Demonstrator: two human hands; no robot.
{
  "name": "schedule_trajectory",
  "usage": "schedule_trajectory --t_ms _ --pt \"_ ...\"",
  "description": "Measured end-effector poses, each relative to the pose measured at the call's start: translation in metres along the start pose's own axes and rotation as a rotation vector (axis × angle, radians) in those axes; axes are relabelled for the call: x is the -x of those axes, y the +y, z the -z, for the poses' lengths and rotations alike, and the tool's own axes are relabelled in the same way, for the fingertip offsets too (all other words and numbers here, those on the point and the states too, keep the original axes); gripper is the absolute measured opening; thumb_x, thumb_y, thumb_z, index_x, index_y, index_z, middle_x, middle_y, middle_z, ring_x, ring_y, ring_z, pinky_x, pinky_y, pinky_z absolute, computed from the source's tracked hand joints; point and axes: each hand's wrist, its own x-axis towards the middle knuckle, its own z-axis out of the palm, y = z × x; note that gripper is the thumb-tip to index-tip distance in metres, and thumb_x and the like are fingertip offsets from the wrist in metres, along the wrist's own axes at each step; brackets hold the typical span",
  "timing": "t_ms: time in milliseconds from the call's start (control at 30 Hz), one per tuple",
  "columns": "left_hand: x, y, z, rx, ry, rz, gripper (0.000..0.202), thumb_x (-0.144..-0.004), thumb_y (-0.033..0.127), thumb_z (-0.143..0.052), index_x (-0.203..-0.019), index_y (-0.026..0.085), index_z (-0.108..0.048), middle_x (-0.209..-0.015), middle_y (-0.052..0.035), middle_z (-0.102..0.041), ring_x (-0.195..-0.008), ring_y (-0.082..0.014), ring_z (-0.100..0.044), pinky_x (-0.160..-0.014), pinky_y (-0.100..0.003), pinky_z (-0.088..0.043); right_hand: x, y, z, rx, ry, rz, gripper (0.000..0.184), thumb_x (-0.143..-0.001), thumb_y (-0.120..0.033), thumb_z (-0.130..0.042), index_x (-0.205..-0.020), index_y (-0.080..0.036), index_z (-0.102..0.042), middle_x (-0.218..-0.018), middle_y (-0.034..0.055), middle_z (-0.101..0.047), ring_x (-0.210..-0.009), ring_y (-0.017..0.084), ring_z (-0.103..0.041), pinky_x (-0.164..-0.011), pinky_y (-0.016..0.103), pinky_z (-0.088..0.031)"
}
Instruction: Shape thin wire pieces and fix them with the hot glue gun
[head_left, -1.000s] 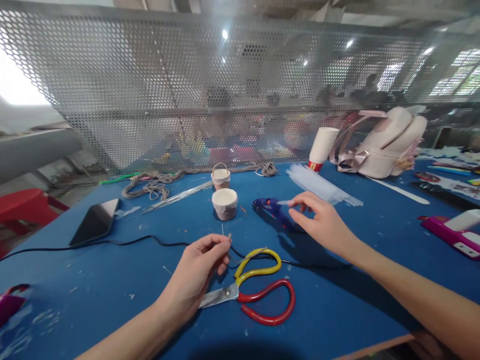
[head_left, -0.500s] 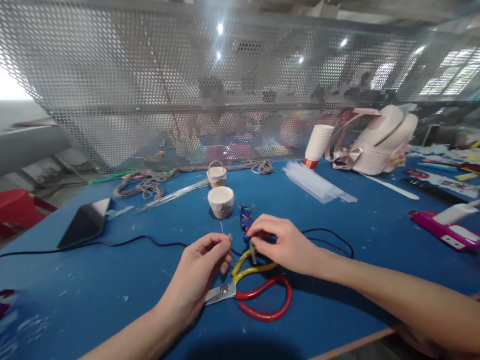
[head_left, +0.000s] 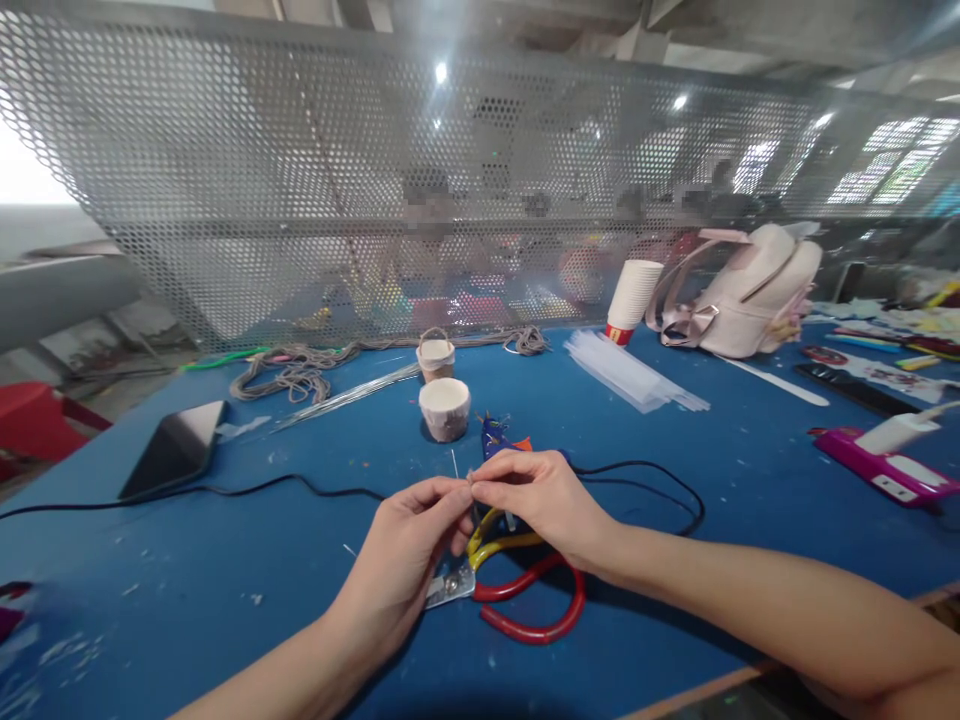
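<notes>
My left hand [head_left: 416, 535] is closed in a pinch. A thin wire [head_left: 454, 463] pokes up from its fingertips. Against those fingertips, my right hand [head_left: 547, 500] pinches thumb to forefinger; whatever lies between them is too small to make out. Behind the right hand, a blue glue gun [head_left: 493, 436] lies partly covered. Below both hands rest scissors with one yellow and one red handle [head_left: 534, 633], their blades partly behind the left hand. Just beyond the hands stands a small whitish cup [head_left: 445, 410], with a little handled bucket [head_left: 436, 358] behind it.
A black cable [head_left: 247, 489] crosses the blue table. Grey cord [head_left: 281, 375], silvery wires [head_left: 349, 396] and a phone [head_left: 176, 448] lie left. Translucent sticks [head_left: 630, 372], stacked paper cups [head_left: 634, 295], a backpack [head_left: 750, 290] and a purple power strip [head_left: 885, 467] are right. Perforated metal mesh [head_left: 300, 200] stands behind.
My right hand has come left from beside the glue gun to meet my left fingertips. My left hand, with the thin wire, has shifted slightly right.
</notes>
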Motion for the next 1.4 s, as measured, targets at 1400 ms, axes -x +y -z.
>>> schedule_trajectory --t_ms 1400 --pt "0.012 -0.001 0.005 -0.081 -0.083 0.026 0.031 -0.07 0.034 -0.068 -0.092 0.013 -0.061 -0.055 0.0024 -0.059 -0.042 -0.005 -0.041 -0.042 -0.017 -0.031 0.009 -0.013 0.013 0.733 0.013 0.802 0.011 -0.085 -0.013 -0.05 -0.081 -0.019 -0.059 -0.076 0.0038 -0.062 -0.07 0.013 -0.057 -0.065 0.025 -0.049"
